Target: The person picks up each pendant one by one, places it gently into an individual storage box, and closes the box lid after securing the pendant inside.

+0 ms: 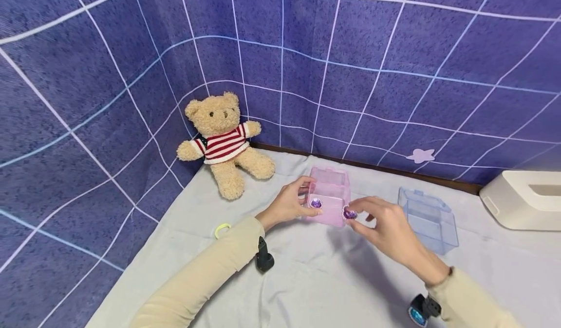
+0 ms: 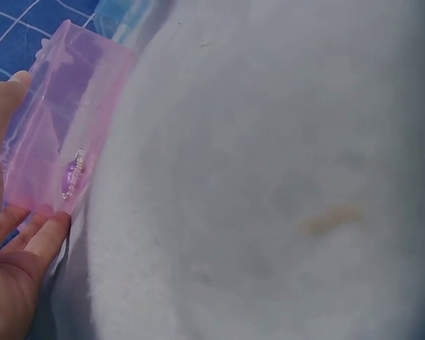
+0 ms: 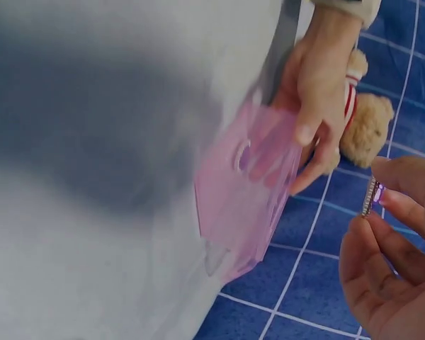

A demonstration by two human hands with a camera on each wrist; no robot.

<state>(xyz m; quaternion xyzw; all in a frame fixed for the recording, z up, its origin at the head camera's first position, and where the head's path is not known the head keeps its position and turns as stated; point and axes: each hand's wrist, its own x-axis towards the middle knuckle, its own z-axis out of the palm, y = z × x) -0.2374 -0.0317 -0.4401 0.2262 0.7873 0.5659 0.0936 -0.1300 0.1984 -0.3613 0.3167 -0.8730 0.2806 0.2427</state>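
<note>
Left of the blue box (image 1: 429, 223), my left hand (image 1: 289, 203) grips the pink box (image 1: 332, 202); my right hand (image 1: 386, 226) pinches a gem (image 1: 350, 214) that a slack pinch could drop.

Beige slvs (image 1: 206, 272), blk wrist cams (image 1: 264, 257) (prob.)

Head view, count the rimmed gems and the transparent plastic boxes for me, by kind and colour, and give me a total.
Purple rimmed gems: 2
Blue rimmed gem: 1
Pink transparent box: 1
Blue transparent box: 1
Total: 5

Purple gem (image 1: 350, 214) in right grip (image 1: 385, 224)
</note>
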